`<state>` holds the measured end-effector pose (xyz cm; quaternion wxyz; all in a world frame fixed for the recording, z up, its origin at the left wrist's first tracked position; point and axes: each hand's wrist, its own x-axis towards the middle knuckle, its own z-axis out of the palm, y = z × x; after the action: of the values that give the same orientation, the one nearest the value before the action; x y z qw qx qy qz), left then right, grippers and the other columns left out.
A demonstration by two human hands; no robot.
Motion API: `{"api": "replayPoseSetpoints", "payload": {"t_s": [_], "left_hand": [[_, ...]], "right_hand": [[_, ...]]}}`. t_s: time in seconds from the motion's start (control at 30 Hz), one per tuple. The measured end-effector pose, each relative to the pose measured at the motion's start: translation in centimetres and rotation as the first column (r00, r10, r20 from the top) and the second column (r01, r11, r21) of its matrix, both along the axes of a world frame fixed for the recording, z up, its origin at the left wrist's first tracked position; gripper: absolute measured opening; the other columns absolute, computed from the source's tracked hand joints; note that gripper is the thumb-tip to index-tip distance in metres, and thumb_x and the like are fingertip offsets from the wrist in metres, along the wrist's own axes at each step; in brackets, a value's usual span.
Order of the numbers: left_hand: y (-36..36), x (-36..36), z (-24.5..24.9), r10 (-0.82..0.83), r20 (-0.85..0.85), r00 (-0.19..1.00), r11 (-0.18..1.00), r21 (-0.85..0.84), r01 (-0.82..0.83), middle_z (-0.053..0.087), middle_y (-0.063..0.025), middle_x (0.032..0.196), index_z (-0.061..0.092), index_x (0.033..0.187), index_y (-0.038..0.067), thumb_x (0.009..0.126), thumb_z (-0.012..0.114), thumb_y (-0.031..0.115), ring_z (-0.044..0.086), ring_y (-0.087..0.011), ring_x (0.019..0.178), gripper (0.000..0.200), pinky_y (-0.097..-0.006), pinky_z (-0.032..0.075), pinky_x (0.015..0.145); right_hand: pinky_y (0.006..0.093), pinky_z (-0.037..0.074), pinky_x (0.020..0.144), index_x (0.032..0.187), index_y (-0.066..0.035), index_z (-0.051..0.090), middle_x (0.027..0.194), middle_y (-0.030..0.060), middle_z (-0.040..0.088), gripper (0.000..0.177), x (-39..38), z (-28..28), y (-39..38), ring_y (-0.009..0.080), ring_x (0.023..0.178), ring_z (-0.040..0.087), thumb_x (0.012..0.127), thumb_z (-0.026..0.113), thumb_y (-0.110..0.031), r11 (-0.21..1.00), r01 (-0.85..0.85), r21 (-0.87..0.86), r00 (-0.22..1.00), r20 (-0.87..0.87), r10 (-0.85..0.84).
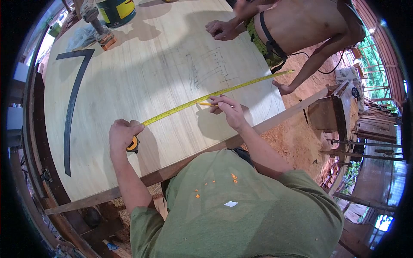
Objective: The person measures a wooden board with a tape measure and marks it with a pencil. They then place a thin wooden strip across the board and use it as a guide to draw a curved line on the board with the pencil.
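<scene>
A yellow tape measure (185,105) is drawn out across a pale wooden board (107,163), its far end reaching past the board's right edge. My left hand (121,135) is closed on the tape measure at its case, by the blade's near end. In my right hand (228,111) a yellow pencil (205,104) is pinched, its tip pointing left just below the tape blade. Dark pencil lines and writing (206,69) mark the board beyond the tape.
A black carpenter's square (74,99) lies at the left. Behind it are a cordless drill (100,32) and a dark green and yellow can (116,12). A co-worker (297,26) leans at the right, one hand (282,88) near the tape's end. Sawdust (284,148) covers the ground.
</scene>
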<state>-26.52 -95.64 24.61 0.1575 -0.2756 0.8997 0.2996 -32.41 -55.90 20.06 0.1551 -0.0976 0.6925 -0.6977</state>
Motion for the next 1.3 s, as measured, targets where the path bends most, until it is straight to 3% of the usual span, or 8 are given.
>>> {"api": "replayPoseSetpoints", "payload": {"t_s": [0.57, 0.67, 0.77, 0.83, 0.97, 1.03, 1.13, 1.3], "left_hand": [[0.7, 0.2, 1.3, 0.036, -0.017, 0.999, 0.999, 0.006, -0.036, 0.073, -0.0215, 0.085, 0.071, 0.091, -0.009, 0.064, 0.09, 0.036, 0.073, -0.0295, 0.079, 0.056, -0.0402, 0.057, 0.073], [0.5, 0.2, 1.1, 0.013, -0.024, 1.0, 1.0, -0.004, -0.013, 0.073, -0.0209, 0.085, 0.071, 0.09, -0.008, 0.065, 0.089, 0.038, 0.073, -0.0305, 0.079, 0.055, -0.0403, 0.057, 0.073], [0.2, 0.1, 0.3, -0.028, -0.036, 0.999, 0.999, -0.028, 0.027, 0.072, -0.0198, 0.083, 0.072, 0.089, -0.007, 0.067, 0.088, 0.04, 0.071, -0.033, 0.077, 0.055, -0.0405, 0.057, 0.073], [-0.2, 0.1, -0.3, -0.04, -0.032, 0.999, 0.999, -0.026, 0.04, 0.071, -0.0193, 0.082, 0.072, 0.088, -0.007, 0.067, 0.088, 0.042, 0.071, -0.0343, 0.077, 0.055, -0.0407, 0.056, 0.073], [0.0, 0.1, 0.1, -0.045, -0.016, 0.999, 0.999, -0.021, 0.045, 0.07, -0.0197, 0.079, 0.071, 0.087, -0.006, 0.068, 0.087, 0.042, 0.07, -0.0342, 0.074, 0.055, -0.041, 0.056, 0.072], [0.2, 0.1, 0.4, -0.036, -0.001, 0.999, 0.999, -0.001, 0.036, 0.07, -0.0201, 0.079, 0.071, 0.085, -0.007, 0.067, 0.087, 0.041, 0.07, -0.0327, 0.073, 0.054, -0.0407, 0.055, 0.071], [0.3, 0.1, 0.4, 0.037, -0.016, 0.999, 0.998, 0.048, -0.036, 0.07, -0.0203, 0.077, 0.069, 0.081, -0.009, 0.066, 0.088, 0.039, 0.07, -0.0298, 0.071, 0.054, -0.0394, 0.055, 0.069], [-0.2, 0.1, -0.6, 0.029, -0.019, 0.999, 0.997, 0.07, -0.028, 0.07, -0.0202, 0.077, 0.068, 0.08, -0.008, 0.063, 0.09, 0.039, 0.071, -0.0287, 0.071, 0.055, -0.0387, 0.056, 0.068]], "right_hand": [[0.0275, 0.051, 0.081, 0.111, 0.005, 0.07, 0.116, 0.0139, 0.065, 0.027, 0.0, -0.3, 0.1, 0.0185, 0.094, 0.069, 0.101, 0.052, -0.012, 1.0, -0.005, -0.016, 1.0, -0.009, 0.004], [0.0277, 0.051, 0.083, 0.111, 0.005, 0.07, 0.11, 0.0133, 0.066, 0.027, 0.0, -0.5, 0.0, 0.0183, 0.094, 0.069, 0.101, 0.052, -0.011, 1.0, -0.007, 0.002, 0.997, -0.078, 0.007], [0.0295, 0.051, 0.087, 0.109, 0.006, 0.07, 0.102, 0.0128, 0.068, 0.026, 0.1, -0.2, -0.2, 0.0195, 0.097, 0.068, 0.101, 0.052, -0.011, 1.0, 0.013, 0.0, 1.0, 0.003, -0.013], [0.0448, 0.02, 0.123, 0.107, 0.001, 0.07, 0.091, 0.0116, 0.075, 0.026, 0.1, -0.3, -0.2, 0.0299, 0.132, 0.056, 0.101, 0.05, -0.013, 1.0, 0.017, -0.023, 0.999, 0.041, -0.016], [0.045, 0.018, 0.123, 0.107, 0.001, 0.071, 0.09, 0.0111, 0.075, 0.026, 0.1, -0.2, -0.1, 0.03, 0.132, 0.056, 0.101, 0.05, -0.014, 0.999, 0.024, 0.028, 1.0, 0.017, -0.025], [0.0307, 0.051, 0.091, 0.107, 0.007, 0.07, 0.099, 0.0128, 0.07, 0.026, -0.1, -0.5, 0.0, 0.022, 0.108, 0.066, 0.1, 0.052, -0.011, 0.999, -0.003, 0.041, 0.993, -0.115, 0.008], [0.0309, 0.05, 0.094, 0.107, 0.007, 0.069, 0.097, 0.0121, 0.07, 0.026, 0.1, 0.0, 0.0, 0.025, 0.119, 0.061, 0.1, 0.051, -0.011, 1.0, -0.003, 0.012, 1.0, -0.01, 0.003], [0.0295, 0.051, 0.09, 0.108, 0.007, 0.069, 0.098, 0.0122, 0.07, 0.026, 0.0, -0.6, 0.1, 0.0228, 0.112, 0.063, 0.1, 0.05, -0.01, 1.0, -0.004, 0.024, 0.997, -0.083, 0.006]]}}
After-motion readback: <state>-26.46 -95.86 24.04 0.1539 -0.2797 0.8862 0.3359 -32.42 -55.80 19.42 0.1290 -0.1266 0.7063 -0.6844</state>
